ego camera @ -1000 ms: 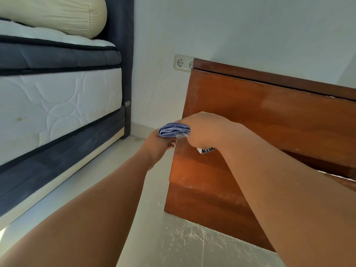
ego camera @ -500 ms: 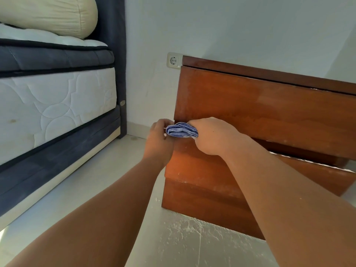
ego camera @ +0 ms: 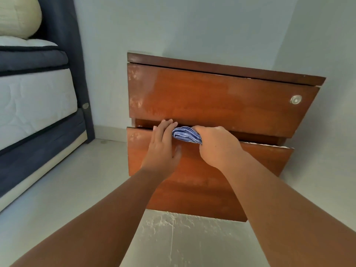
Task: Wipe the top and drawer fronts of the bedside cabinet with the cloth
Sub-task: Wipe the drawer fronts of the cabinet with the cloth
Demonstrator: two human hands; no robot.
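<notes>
**Cloth at the gap between the two drawers**

Clenched in the right hand (ego camera: 217, 147), a folded blue-and-white cloth (ego camera: 185, 134), fingers curled round it, one end sticking out toward the left. Held at the top edge of the lower drawer front (ego camera: 260, 160), just under the upper drawer front (ego camera: 212, 99); whether touching the wood, not possible to tell. Just beside it, the left hand (ego camera: 163, 149), released and lying flat on the lower drawer front, fingers straight, holding nothing, fingertips (ego camera: 169, 123) reaching the dark gap between the two drawers. Both forearms stretched in from the bottom of the view.

Of reddish-brown wood, the bedside cabinet (ego camera: 192, 197), on a light floor (ego camera: 57, 189) against a pale wall (ego camera: 192, 26). Pale dusty smears on the left part of both drawer fronts. Near the right end of the upper one, a round metal fitting (ego camera: 296, 99). Above it, the thin top (ego camera: 221, 67), seen only by its front edge.

At the left, a bed (ego camera: 38, 132) with a white quilted mattress (ego camera: 34, 99) and a cream pillow (ego camera: 17, 16) on top.
</notes>
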